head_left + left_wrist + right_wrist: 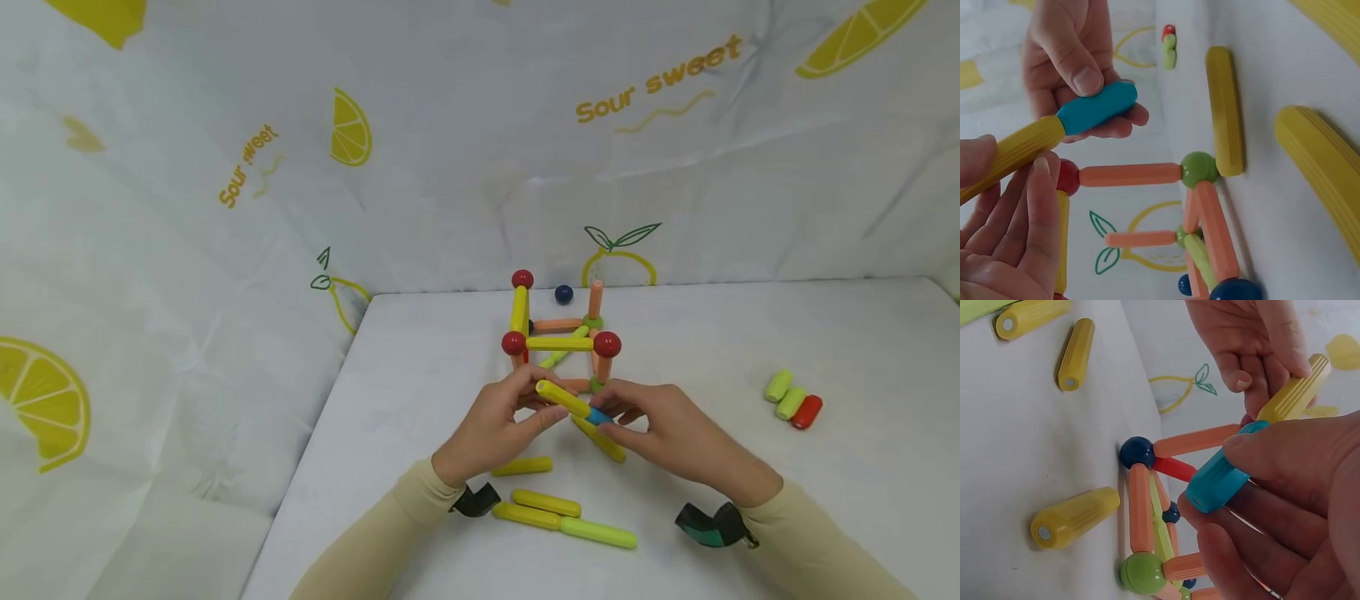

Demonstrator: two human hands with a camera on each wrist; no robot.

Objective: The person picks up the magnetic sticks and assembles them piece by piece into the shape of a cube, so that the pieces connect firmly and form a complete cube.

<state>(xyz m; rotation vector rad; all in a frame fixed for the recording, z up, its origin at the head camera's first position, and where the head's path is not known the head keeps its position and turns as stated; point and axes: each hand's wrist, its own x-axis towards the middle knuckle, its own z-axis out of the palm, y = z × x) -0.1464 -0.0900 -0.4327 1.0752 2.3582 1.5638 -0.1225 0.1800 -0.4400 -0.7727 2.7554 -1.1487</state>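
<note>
Close in front of a ball-and-stick frame, both hands hold two magnetic sticks that meet end to end. My left hand [491,425] pinches the yellow stick [1022,147] between thumb and fingers. The thumb and fingers of my right hand [667,425] grip the shorter blue stick [1216,481]. Behind the hands stands the frame, with a red ball [607,344] at a top corner, a yellow bar [558,343] across the top and orange sticks [1129,174] as uprights. A green ball [1198,169] and a dark blue ball [1137,452] sit at lower corners, partly hidden by the hands in the head view.
Loose yellow sticks [546,502] and a light green stick [598,532] lie on the white table near the forearms. Two short green pieces [791,403] and a red piece [807,412] are at the right. A loose dark blue ball [564,293] rests behind the frame.
</note>
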